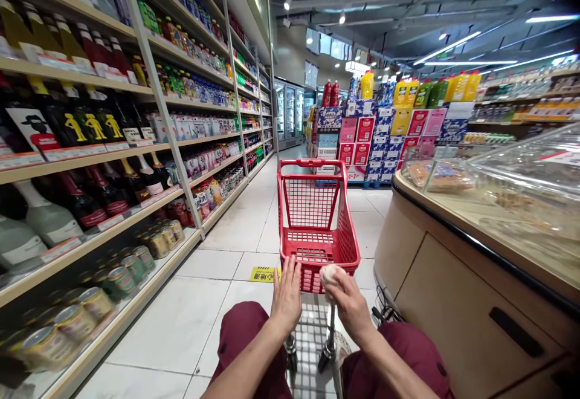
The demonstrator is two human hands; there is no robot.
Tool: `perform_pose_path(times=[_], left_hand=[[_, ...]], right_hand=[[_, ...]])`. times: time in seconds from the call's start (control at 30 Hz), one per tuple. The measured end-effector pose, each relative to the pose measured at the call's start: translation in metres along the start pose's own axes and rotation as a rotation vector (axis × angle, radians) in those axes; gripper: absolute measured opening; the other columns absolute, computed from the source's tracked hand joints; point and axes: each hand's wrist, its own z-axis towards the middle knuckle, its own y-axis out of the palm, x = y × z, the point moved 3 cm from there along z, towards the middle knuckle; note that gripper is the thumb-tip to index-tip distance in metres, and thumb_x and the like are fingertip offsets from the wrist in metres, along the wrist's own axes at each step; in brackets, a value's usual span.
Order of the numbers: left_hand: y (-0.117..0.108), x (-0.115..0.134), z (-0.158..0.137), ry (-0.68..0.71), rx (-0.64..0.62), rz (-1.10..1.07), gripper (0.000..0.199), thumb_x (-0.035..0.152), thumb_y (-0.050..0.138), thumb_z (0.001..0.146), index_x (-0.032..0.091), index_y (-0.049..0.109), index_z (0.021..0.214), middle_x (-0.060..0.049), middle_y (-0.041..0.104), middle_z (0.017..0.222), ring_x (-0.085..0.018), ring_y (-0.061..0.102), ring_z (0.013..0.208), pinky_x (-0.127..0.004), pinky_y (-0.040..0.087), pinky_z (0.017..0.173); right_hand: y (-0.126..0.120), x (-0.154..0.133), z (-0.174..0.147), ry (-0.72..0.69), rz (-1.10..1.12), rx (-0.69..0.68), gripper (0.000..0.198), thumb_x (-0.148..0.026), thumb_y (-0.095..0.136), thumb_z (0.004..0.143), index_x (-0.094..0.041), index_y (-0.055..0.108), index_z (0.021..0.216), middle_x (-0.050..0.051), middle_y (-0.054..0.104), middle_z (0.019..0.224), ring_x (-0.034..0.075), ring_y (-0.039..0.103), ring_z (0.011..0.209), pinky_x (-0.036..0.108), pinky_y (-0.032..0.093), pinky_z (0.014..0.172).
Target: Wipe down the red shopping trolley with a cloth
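A red plastic shopping cart point(317, 239) stands right in front of me, its basket low between my knees. My left hand point(286, 296) is open, fingers stretched out and together, at the near left edge of the basket; whether it touches the rim I cannot tell. My right hand point(351, 302) is closed on a crumpled white cloth point(333, 274), held at the near right edge of the basket. Below the basket, the metal legs and wheels point(327, 350) of the cart show between my knees.
Shelves point(181, 142) of bottles and cans run along the left. A wooden counter point(435, 266) with clear covers stands close on the right, cables point(385, 308) at its foot. Stacked drink boxes point(357, 139) stand ahead. A yellow sticker point(263, 274) lies on the tiled floor.
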Motion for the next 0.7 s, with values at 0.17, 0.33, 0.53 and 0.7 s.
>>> perform_pose_path(times=[0.17,0.33,0.53,0.7], left_hand=[[0.001,0.019,0.004,0.114,-0.009,0.033,0.075,-0.006,0.032,0.065,0.014,0.018,0.136,-0.011,0.020,0.143,-0.020,0.008,0.132,-0.051,0.019,0.104],[0.000,0.027,0.006,0.141,-0.017,0.040,0.073,-0.006,0.032,0.066,0.014,0.019,0.135,-0.011,0.021,0.142,-0.020,0.009,0.132,-0.051,0.020,0.104],[0.003,0.033,0.005,0.184,-0.055,0.029,0.076,-0.009,0.031,0.062,0.014,0.022,0.134,-0.011,0.020,0.142,-0.020,0.007,0.132,-0.052,0.020,0.104],[0.003,0.032,0.004,0.189,-0.077,0.015,0.076,-0.008,0.031,0.062,0.013,0.021,0.134,-0.012,0.019,0.142,-0.021,0.006,0.132,-0.053,0.020,0.103]], right_hand=[[0.002,0.002,0.003,0.021,-0.019,-0.121,0.028,-0.007,0.044,0.079,-0.024,0.063,0.089,0.006,0.059,0.096,0.018,0.051,0.097,0.031,0.050,0.076],[-0.014,0.013,-0.001,-0.012,-0.011,-0.030,0.030,-0.009,0.042,0.081,-0.024,0.061,0.099,0.007,0.055,0.108,0.021,0.044,0.111,0.037,0.045,0.087],[-0.015,0.030,-0.009,0.053,-0.057,-0.135,0.031,-0.007,0.040,0.079,-0.026,0.064,0.081,0.004,0.059,0.089,0.016,0.054,0.087,0.026,0.050,0.067],[-0.025,0.029,-0.010,0.070,-0.002,0.021,0.025,-0.012,0.042,0.080,-0.024,0.064,0.083,0.006,0.057,0.102,0.020,0.050,0.101,0.034,0.047,0.081]])
